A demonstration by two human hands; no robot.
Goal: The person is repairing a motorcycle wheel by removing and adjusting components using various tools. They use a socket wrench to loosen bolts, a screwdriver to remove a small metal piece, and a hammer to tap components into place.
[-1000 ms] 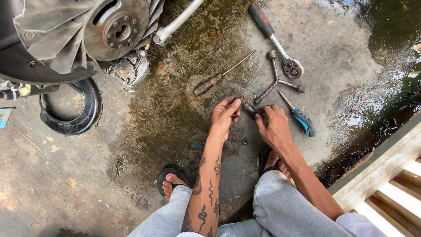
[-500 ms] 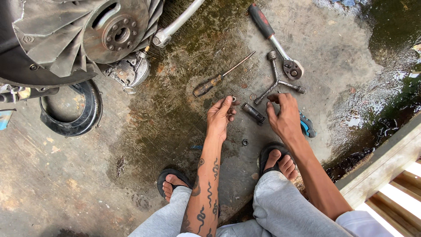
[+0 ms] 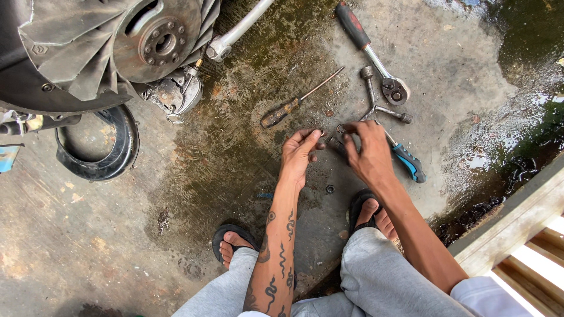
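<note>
My left hand (image 3: 298,154) lies low over the wet concrete, fingers spread, fingertips by a tiny dark part. My right hand (image 3: 369,151) is bent down beside it. Its fingertips rest at a small metal ring (image 3: 341,128) and its thumb lies against a short dark socket (image 3: 335,144) on the floor between the hands. Whether the right hand grips either piece is unclear. A small nut (image 3: 329,189) lies nearer to me, beside my right sandalled foot.
Beyond the hands lie a worn screwdriver (image 3: 292,106), a red-handled ratchet (image 3: 371,51), a Y-shaped socket wrench (image 3: 377,107) and a blue-handled tool (image 3: 409,162). A wheel hub (image 3: 158,41), a chrome tube (image 3: 238,29) and a black rubber ring (image 3: 120,154) sit left. A wooden ledge (image 3: 517,223) borders the right.
The hands held the dark socket together, then set it down and parted. Now my right hand has moved left over the socket to the small ring.
</note>
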